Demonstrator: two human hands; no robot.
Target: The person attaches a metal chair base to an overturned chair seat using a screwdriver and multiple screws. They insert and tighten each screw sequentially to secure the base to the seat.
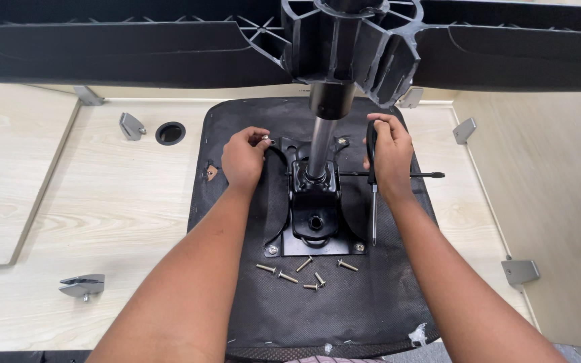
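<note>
An upturned black chair seat (250,296) lies on a pale wooden desk (102,202). A black metal mechanism plate (314,215) sits on it, with a steel gas column (321,141) rising to the black star base (351,40) above. My left hand (245,158) pinches a silver bolt (264,138) at the plate's far left corner. My right hand (391,151) holds a black-handled screwdriver (373,195), its shaft pointing toward me beside the plate. Several loose bolts (300,269) lie near the plate's near edge.
A black lever (405,175) sticks out to the right of the mechanism. Metal brackets (83,286) (520,271) (131,126) (464,130) stand on the desk. A round cable hole (170,132) is at the far left. Desk side panels rise left and right.
</note>
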